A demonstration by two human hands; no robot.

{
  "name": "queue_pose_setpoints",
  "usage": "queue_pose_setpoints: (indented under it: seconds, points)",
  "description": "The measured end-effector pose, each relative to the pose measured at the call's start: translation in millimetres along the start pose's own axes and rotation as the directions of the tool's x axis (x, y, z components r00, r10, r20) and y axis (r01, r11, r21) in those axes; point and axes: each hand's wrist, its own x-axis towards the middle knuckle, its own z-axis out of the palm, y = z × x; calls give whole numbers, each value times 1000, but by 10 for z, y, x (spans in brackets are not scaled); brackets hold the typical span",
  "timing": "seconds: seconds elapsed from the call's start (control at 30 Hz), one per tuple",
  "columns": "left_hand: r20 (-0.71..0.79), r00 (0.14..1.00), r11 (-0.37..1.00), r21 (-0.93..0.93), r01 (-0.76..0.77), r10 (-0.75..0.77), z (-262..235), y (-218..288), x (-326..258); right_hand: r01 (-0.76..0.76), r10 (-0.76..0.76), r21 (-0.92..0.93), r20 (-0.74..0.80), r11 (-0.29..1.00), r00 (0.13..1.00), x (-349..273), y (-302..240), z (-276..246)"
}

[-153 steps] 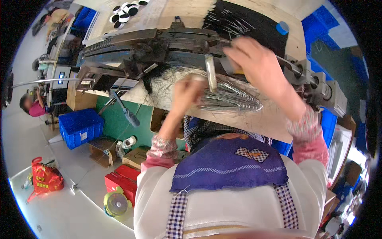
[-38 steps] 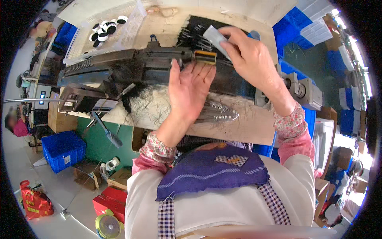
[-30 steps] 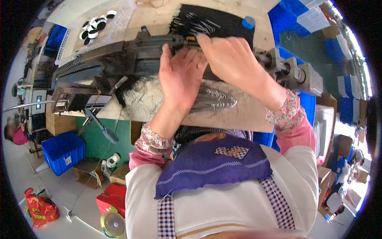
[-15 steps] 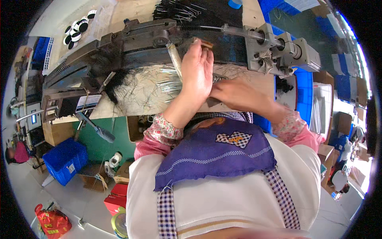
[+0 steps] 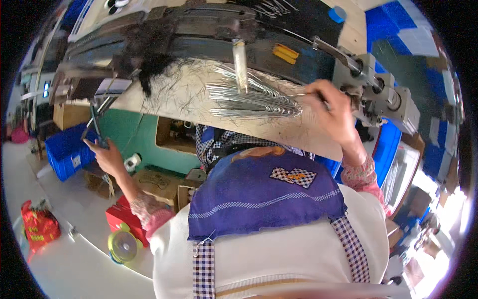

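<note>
My right hand point(image 5: 334, 110) is at the right of the bench, its fingers closed in a pinch on a thin metal wire point(image 5: 298, 94) that points left. Just left of it lies a bundle of silvery wires point(image 5: 249, 99), bent into loops at their right ends. At the far left, my left hand point(image 5: 108, 157) is closed around the lower end of a grey lever handle point(image 5: 95, 124) hanging from the machine. A pale wrapped handle point(image 5: 240, 67) slants down from the machine over the wires. Motion blurs the right fingers somewhat.
A dark metal machine point(image 5: 194, 45) runs along the back of the bench, with a spindle unit point(image 5: 381, 87) at its right. A yellow piece point(image 5: 286, 53) lies on it. Black bristle scraps point(image 5: 167, 74) litter the wooden top. Blue bin point(image 5: 69, 149) and red bag point(image 5: 40, 226) stand on the floor.
My hands have parted: the left has swung down-left from the machine to the lever handle, the right has moved right with a wire. The yellow piece now lies on the machine, and the view has turned.
</note>
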Motion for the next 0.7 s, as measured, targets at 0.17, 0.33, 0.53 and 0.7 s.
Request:
queue_pose_setpoints:
  seconds: [0.17,0.33,0.53,0.7]
  points:
    - [-33,985,985,30,168,-167,76,-82,40,-84,257,370,-447,925,857,-107,182,-265]
    - [-263,926,924,-200,-326,270,31,1216,-534,89,199,566,-428,820,882,-46,19,-494]
    - [-240,661,-9,-943,-332,711,-1167,2700,-1089,-4,72,372,-168,928,983,480,-682,-69]
    - [306,586,323,-943,78,751,-822,2407,-845,16,27,216,-195,976,980,615,-585,-259]
